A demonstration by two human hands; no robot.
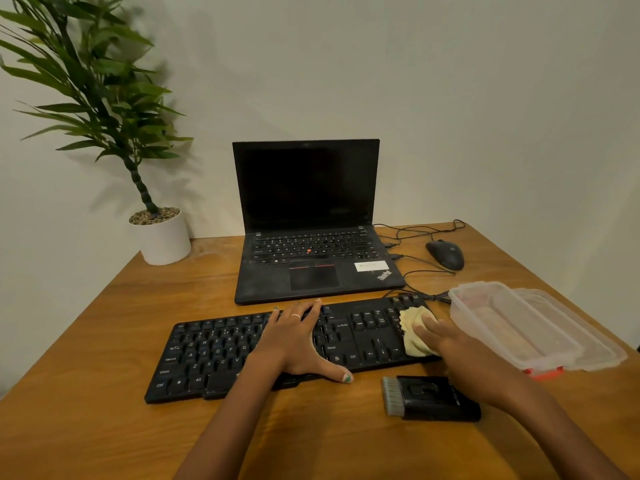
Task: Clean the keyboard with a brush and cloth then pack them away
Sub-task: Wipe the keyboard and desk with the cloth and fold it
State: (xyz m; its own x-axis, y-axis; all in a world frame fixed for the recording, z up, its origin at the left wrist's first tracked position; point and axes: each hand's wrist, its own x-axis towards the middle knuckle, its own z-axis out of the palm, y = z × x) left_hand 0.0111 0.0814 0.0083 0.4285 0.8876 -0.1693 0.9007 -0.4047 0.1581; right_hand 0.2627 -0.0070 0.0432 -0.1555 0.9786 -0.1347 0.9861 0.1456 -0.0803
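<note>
A left hand [298,341] lies spread flat on a long black plastic keyboard [242,344] while the right hand [446,344] presses a crumpled cream cloth [414,327] onto its keypad end. A hard wipe may skid the board; just behind the right wrist, the small black grey-bristled brush [431,398] could be knocked.

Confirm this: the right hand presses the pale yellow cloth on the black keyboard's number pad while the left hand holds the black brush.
Not quite. In the head view the left hand lies flat on the black keyboard, steadying it; the black brush lies untouched on the wooden table. The right hand does press the pale yellow cloth.
</note>
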